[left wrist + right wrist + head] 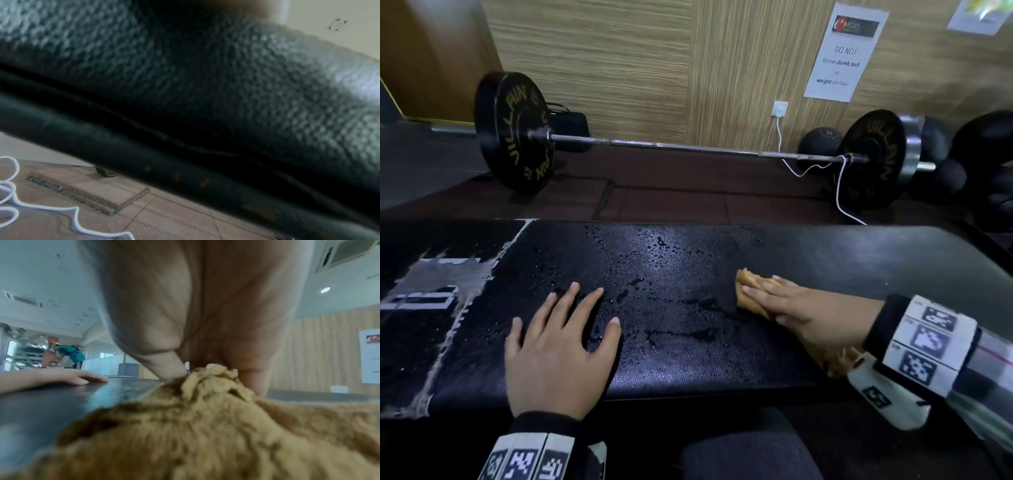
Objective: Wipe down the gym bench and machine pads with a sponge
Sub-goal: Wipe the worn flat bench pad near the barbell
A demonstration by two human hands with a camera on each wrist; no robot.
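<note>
- The setting was a gym with a wood-panelled wall (619,61); the work surface was a black padded bench (688,359) beaded with water droplets (640,260).
- The right hand (801,308) lay flat, fingers straight, pressing a tan sponge (748,291) onto the bench top, right of centre.
- The left hand (558,346) rested open, fingers spread, palm down on the bench, holding nothing; it appeared to serve as a brace.
- Recommended technique: maintain even palm pressure, draw the sponge in overlapping passes across the wet zone toward the left hand, then relocate that hand to expose the covered area.
- The torn patch (431,291) at the left end probably needs lighter pressure.
- Count: one bench, one sponge, two hands, one barbell (671,147) carrying two large black plates, two wall notices, one white cable (839,192).
</note>
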